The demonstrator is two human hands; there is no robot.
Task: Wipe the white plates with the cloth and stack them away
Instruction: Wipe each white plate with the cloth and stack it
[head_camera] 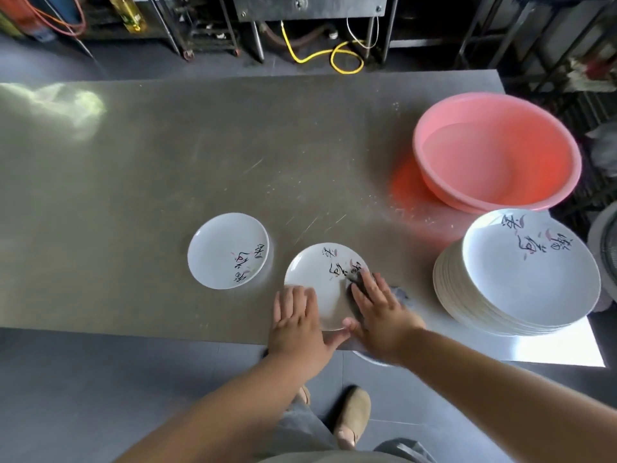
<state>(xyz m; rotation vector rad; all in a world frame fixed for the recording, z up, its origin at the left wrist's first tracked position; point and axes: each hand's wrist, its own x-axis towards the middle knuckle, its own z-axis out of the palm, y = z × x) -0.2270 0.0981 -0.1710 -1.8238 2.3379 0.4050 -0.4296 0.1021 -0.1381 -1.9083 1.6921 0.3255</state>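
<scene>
A left hand point(297, 324) lies flat, fingers straight, on the near rim of a white plate point(317, 282) while the right hand point(380, 315), fingers spread, presses a dark cloth point(354, 300) onto it, with a single plate point(227, 250) left of the hands and a plate stack point(521, 279) to their right.

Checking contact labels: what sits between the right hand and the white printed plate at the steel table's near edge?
A dark grey cloth, pressed flat onto the white printed plate by the right hand with straight fingers. Head view shows it.
</scene>
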